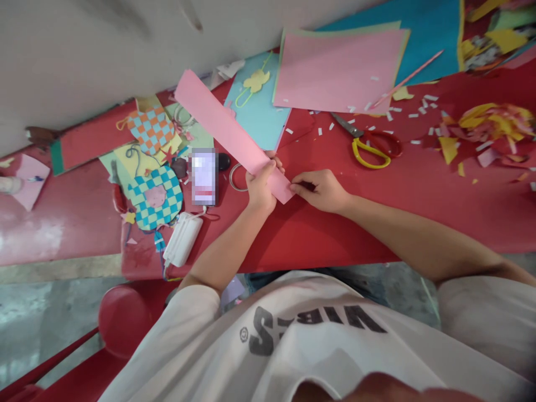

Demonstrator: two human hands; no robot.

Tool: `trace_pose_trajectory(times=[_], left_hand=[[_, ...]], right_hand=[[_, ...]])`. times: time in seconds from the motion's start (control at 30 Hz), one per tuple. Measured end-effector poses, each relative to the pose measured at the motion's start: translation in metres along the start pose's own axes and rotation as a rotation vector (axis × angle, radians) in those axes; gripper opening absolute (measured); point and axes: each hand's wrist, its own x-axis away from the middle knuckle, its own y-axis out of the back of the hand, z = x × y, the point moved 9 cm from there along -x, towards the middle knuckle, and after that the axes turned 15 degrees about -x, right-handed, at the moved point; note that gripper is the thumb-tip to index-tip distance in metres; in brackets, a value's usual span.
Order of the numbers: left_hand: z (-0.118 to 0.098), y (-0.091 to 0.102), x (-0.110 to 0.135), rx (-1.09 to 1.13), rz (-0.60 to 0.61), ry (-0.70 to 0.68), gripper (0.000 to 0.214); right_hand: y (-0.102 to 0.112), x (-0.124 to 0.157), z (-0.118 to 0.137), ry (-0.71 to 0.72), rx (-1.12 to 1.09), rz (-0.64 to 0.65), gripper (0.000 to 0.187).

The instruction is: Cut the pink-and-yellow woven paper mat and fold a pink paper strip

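On the left of the red bench (62,226) lies a pale pink paper scrap (30,181) with a pen on it, and just right of that sit two woven paper checker pieces: an orange-and-blue one (151,129) toward the far edge and a teal-and-yellow one (156,196) nearer you. A white power bank (183,239) rests near the bench edge, with its cable trailing off it, and beside it a pixelated, unreadable object, possibly a phone (204,176), stands between the crafts and your hands. Your left hand (260,190) has its fingers closed around the near end of a long pink paper strip (226,128), which runs away from you toward the far left, across a light blue card (256,106). That grip seems placed to steady the strip, leaving its free length clear of the clutter. Your right hand (320,191) comes in from the right, its fingers (295,188) pinched on the strip's near end, probably to control that edge closely. Farther right, a pink sheet (339,70) lies on a green one at the far side, with red-and-yellow-handled scissors (371,148) set down within reach, blades pointing far left, and white paper snippets around them. At the far right, yellow and pink paper offcuts (494,125) lie heaped together.
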Motion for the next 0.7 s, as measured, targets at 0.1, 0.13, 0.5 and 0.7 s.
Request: trace_pose_trajectory(times=[0.1, 0.13, 0.5, 0.7], left_hand=[[0.000, -0.001, 0.000, 0.005, 0.012, 0.003, 0.028], [0.000, -0.002, 0.001, 0.008, 0.017, 0.003, 0.029], [-0.006, -0.010, 0.005, -0.002, 0.121, -0.024, 0.027], [-0.004, -0.007, 0.003, -0.051, 0.091, -0.008, 0.026]], right_hand=[[0.001, -0.001, -0.005, -0.075, -0.070, -0.001, 0.033], [0.001, -0.002, -0.006, -0.093, -0.095, -0.005, 0.035], [-0.003, -0.003, -0.015, -0.151, -0.130, 0.089, 0.037], [-0.004, -0.002, -0.010, -0.116, -0.085, 0.092, 0.043]])
